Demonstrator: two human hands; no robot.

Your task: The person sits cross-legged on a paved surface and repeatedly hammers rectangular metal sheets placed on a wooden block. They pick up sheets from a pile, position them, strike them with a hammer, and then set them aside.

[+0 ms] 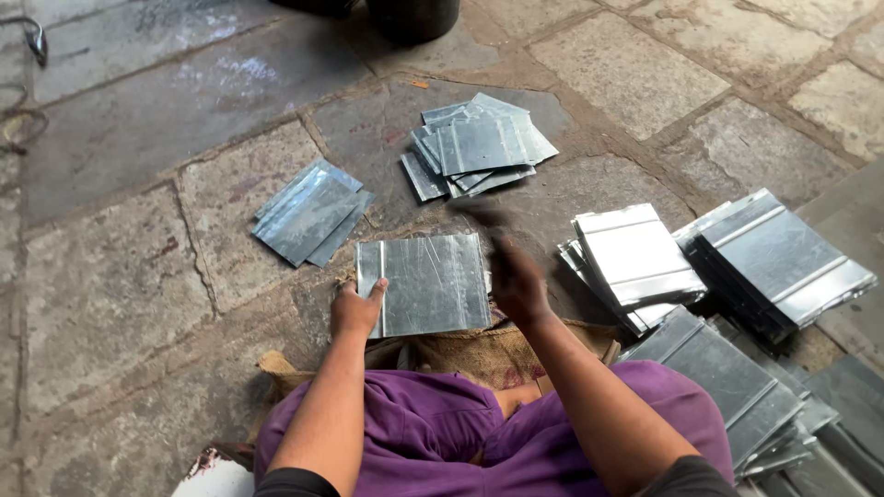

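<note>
- Left hand (pixel 357 310) gripping the left edge of a flat metal sheet (pixel 431 283), thumb on top, pressing it down on a piece of brown sacking (pixel 488 354) spread over the lap.
- Right hand (pixel 516 281) raised at the sheet's right edge, closed around something dark and blurred (pixel 479 213), perhaps a tool; too smeared to tell what it is.
- Sheet lying flat between the two hands, just above the purple-clad knees, a raised rib showing near its left side.
- Just to the right, a stack of bright ribbed sheets (pixel 635 258), and beside it a darker, thicker stack (pixel 783 262); more sheets (pixel 727 387) piled against the right knee.
- Further out on the stone floor (pixel 110 294), two smaller heaps: one loose pile (pixel 308 213) to the upper left, one fanned pile (pixel 479 147) straight ahead.
- Judging by the heaps, only partway along: a modest number of sheets lie out on the floor, while the larger stacks sit close at the right, and one sheet is in hand.
- Dark bucket (pixel 414 17) at the top edge, well apart from the work.
</note>
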